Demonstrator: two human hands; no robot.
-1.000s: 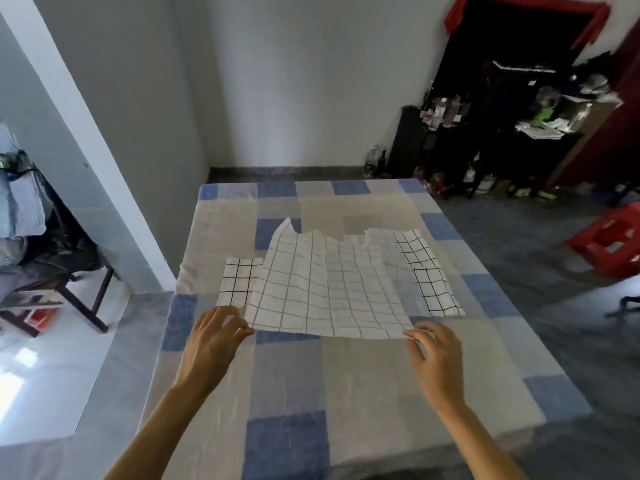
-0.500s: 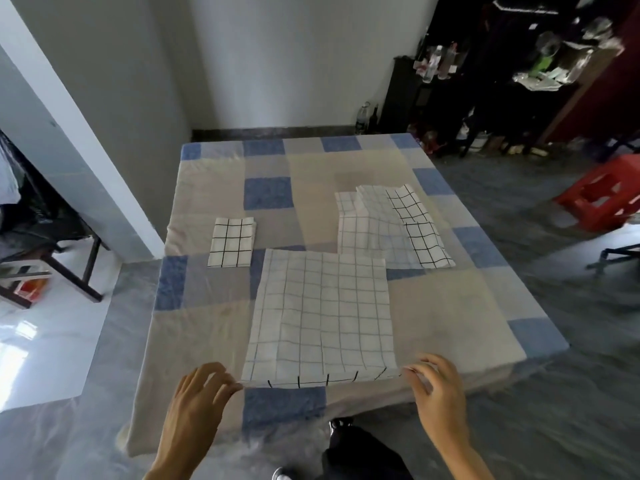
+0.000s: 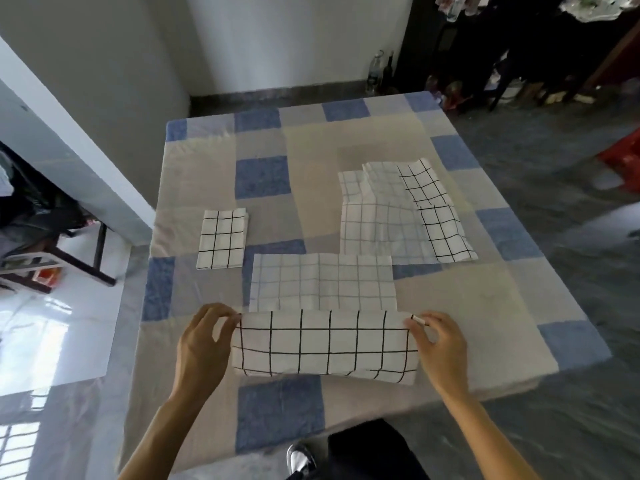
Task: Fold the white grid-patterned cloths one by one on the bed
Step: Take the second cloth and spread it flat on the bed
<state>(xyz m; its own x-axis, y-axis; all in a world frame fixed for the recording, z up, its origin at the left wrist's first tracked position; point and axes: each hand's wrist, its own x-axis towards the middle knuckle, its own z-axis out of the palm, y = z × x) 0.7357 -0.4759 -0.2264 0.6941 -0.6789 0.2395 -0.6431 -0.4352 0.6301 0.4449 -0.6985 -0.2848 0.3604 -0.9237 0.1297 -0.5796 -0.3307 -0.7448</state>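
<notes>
Now left hand (image 3: 202, 344), right hand (image 3: 440, 348) on cloth (image 3: 325, 344) edge corners.

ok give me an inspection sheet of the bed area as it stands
surface: bed, blue and beige checked sheet, flat
job's things: front cloth, near part turned over; folded cloth at left; unfolded cloths overlapping at right
clutter: nothing seen
hands: left hand and right hand each pinch a corner of the front cloth's turned part
cables: nothing seen
surroundings: grey floor; bottles beyond the bed; red stool at right; dark-framed furniture at left
</notes>
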